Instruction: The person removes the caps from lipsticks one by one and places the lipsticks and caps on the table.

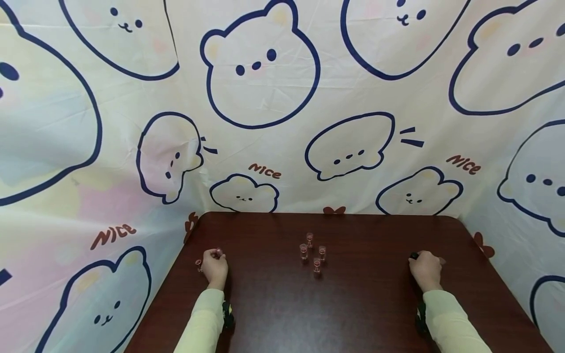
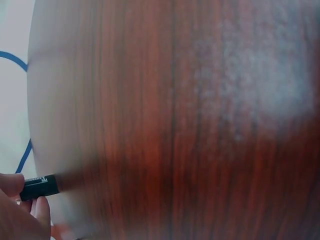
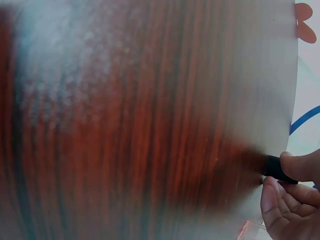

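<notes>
4 glasses (image 1: 317, 265) stand upright, grouped approx. mid-worktop (image 1: 273, 309). L hand (image 1: 215, 268), near L edge: grip pinches blk. pc. (image 2: 40, 187) betw. thumb & fingers; 5th glass (image 1: 199, 265) just beside. R hand (image 1: 425, 270), near R edge: grip pinches 2nd blk. pc. (image 3: 279, 171), likewise.
</notes>
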Demonstrator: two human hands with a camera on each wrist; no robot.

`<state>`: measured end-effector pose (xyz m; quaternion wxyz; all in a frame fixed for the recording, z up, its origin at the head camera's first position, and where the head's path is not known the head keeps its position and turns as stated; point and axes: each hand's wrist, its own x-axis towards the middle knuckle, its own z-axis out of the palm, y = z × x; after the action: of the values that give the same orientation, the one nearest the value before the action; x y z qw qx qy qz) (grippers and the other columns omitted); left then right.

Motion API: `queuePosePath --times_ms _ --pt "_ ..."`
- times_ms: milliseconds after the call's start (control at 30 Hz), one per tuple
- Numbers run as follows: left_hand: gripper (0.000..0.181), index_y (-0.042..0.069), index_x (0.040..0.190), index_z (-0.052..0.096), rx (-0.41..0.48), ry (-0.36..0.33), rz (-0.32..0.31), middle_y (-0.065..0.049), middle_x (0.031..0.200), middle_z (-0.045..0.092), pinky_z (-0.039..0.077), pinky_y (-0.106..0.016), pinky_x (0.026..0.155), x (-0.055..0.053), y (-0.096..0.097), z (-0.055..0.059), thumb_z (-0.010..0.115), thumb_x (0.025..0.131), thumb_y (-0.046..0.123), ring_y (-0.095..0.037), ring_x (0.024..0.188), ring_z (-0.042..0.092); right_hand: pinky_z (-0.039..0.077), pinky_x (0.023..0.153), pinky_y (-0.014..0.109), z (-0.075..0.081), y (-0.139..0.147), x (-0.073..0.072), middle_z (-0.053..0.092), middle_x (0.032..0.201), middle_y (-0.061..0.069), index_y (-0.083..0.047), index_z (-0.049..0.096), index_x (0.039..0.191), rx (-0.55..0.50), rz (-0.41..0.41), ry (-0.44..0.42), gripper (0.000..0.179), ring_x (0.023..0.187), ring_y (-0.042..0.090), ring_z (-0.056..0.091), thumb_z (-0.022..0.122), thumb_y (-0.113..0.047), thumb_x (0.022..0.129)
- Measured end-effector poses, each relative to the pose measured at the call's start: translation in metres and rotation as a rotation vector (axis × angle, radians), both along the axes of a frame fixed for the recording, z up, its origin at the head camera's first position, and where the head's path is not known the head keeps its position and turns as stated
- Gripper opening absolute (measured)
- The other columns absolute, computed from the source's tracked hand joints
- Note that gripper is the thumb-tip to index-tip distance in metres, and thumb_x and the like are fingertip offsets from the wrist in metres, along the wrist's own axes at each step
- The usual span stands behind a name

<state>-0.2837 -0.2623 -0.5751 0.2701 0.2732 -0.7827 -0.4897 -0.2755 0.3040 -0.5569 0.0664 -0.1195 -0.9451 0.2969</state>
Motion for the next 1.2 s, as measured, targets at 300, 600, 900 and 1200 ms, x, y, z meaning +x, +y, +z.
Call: queuePosePath --times_ms 300,600,900,1200 --pt "0.019 -0.007 0.1 0.054 -0.018 -0.005 0.0 -0.027 0.096 0.063 0.044 -0.05 0.084 0.0 0.0 0.003 0.064 0.085 -0.009 -0.041 0.093 0.059 0.046 0.068 0.061 0.005 -0.002 0.004 0.06 0.078 0.032 0.02 0.06 0.093 0.031 -0.003 0.022 0.029 0.07 0.048 0.058 0.062 -0.009 0.091" --pt "0.02 -0.008 0.103 0.055 -0.007 -0.011 -0.004 -0.027 0.098 0.064 0.045 -0.049 0.084 -0.001 -0.001 0.0 0.064 0.085 -0.01 -0.041 0.093 0.061 0.041 0.077 0.071 0.025 -0.012 0.005 0.056 0.102 0.043 0.024 0.053 0.114 0.062 -0.021 0.117 0.044 0.087 0.057 0.057 0.064 -0.011 0.091" --pt "0.022 -0.008 0.104 0.055 0.008 -0.01 -0.008 -0.026 0.098 0.066 0.045 -0.048 0.084 -0.002 -0.001 -0.002 0.064 0.085 -0.012 -0.039 0.092 0.062 0.051 0.073 0.056 0.047 -0.05 0.0 0.061 0.104 0.033 0.016 0.054 0.122 -0.029 0.068 0.224 0.046 0.091 0.044 0.061 0.066 -0.018 0.093" --pt "0.02 -0.007 0.1 0.057 -0.042 -0.018 0.003 -0.026 0.095 0.066 0.04 -0.05 0.089 -0.001 -0.003 0.0 0.066 0.083 -0.009 -0.041 0.091 0.062 0.054 0.077 0.047 0.047 -0.11 0.008 0.066 0.108 0.018 0.002 0.062 0.122 -0.1 0.325 0.306 0.043 0.095 0.029 0.064 0.068 -0.029 0.092"
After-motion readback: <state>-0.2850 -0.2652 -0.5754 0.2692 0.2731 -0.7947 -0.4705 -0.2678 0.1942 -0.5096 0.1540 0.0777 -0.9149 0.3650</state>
